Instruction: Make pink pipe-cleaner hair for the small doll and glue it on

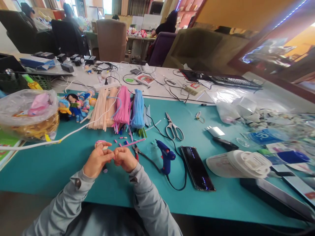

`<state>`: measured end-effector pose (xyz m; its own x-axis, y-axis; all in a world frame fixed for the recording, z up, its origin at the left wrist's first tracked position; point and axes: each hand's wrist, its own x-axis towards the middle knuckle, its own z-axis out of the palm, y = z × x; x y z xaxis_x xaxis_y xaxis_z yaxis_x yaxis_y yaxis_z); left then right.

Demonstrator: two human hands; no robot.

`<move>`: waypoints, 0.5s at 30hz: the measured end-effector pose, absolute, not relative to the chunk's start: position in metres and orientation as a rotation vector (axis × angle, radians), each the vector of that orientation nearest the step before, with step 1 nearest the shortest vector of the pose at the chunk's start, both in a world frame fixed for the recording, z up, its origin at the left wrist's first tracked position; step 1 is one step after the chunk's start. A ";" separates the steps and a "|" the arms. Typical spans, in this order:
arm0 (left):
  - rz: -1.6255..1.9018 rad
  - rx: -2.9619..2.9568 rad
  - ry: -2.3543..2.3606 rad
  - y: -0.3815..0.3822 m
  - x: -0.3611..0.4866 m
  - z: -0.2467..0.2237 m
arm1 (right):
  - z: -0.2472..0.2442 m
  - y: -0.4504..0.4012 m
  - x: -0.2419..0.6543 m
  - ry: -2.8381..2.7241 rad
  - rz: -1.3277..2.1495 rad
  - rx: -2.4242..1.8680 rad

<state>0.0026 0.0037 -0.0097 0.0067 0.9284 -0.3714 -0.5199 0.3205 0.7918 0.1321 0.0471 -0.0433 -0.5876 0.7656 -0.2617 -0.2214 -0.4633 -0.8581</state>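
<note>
My left hand (pixel 96 160) and my right hand (pixel 125 158) meet over the green mat, thumbs and fingers pinched together. A small pink piece shows between their fingertips, mostly hidden. Behind the left fingers a pink and whitish bit (pixel 100 143) sticks up; its kind is unclear. Past the right hand lie a pink pipe cleaner (pixel 135 142), short coloured cut pieces (pixel 120 137) and red-handled cutting pliers (pixel 136 151). Bundles of peach (pixel 103 108), pink (pixel 122 105) and blue pipe cleaners (pixel 137 109) lie farther back. A blue glue gun (pixel 166 157) stands to the right.
Scissors (pixel 173 127), a phone (pixel 198 168) and a lidded white cup (pixel 238 163) are on the right. Small dolls (pixel 76 105) and a plastic bag (pixel 29 111) sit at left. A white cable (pixel 73 131) crosses the mat (pixel 59 164). People sit in the background.
</note>
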 end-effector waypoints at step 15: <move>1.391 0.197 0.995 0.006 0.005 -0.003 | -0.025 0.043 0.133 -1.086 1.802 -0.782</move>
